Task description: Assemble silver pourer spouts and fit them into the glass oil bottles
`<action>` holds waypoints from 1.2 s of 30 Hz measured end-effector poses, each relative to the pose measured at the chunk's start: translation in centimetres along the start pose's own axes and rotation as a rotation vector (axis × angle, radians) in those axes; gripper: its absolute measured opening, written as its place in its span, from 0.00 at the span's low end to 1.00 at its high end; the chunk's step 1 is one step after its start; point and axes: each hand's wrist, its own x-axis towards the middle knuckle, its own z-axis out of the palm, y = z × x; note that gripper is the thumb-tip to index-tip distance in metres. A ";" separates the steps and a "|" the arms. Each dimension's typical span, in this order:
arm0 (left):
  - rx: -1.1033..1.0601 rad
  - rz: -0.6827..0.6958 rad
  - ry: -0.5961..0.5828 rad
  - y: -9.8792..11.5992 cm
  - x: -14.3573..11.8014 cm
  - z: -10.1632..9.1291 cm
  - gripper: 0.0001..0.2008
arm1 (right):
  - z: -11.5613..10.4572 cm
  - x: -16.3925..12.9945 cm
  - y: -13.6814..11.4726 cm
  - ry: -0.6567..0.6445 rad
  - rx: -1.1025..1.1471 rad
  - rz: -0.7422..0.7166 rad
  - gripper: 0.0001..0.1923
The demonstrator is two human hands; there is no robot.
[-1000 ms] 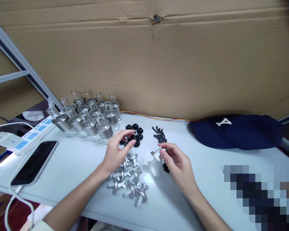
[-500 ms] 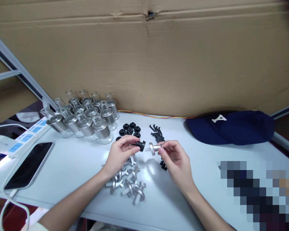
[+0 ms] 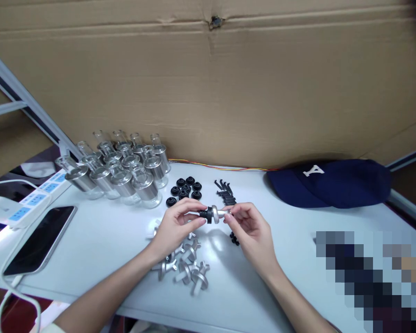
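My left hand (image 3: 175,226) pinches a small black rubber ring (image 3: 207,214) and holds it against a silver metal fitting (image 3: 217,213) that my right hand (image 3: 250,231) grips by its stem. The two parts meet above the white table (image 3: 100,231). Under my left hand lies a pile of several silver fittings (image 3: 185,266). Behind the hands sit several loose black rings (image 3: 184,189) and a small heap of black screws (image 3: 225,192). A few black bits (image 3: 233,239) lie by my right hand.
Several glass jars with metal collars (image 3: 125,169) stand at the back left. A phone (image 3: 38,240) and a white power strip (image 3: 27,203) lie at the left edge. A navy cap (image 3: 333,182) rests at the back right. A cardboard wall (image 3: 208,83) closes the back.
My left hand picked a black ring from the loose group and brought it to the silver fitting in my right hand; the two parts now touch.
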 end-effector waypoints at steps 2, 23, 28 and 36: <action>-0.002 -0.009 0.014 0.1 0.0 0.0 0.10 | 0.0 0.1 0.0 -0.010 -0.033 0.007 0.12; -0.071 -0.076 0.051 0.7 0.1 0.0 0.08 | -0.3 0.3 0.1 -0.142 -0.010 0.052 0.10; -0.072 -0.063 0.025 0.5 0.0 0.0 0.07 | -0.3 0.3 0.1 -0.149 -0.011 0.043 0.08; -0.038 -0.065 -0.004 0.6 -0.1 -0.2 0.07 | -0.4 0.3 -0.3 -0.177 -0.040 0.033 0.08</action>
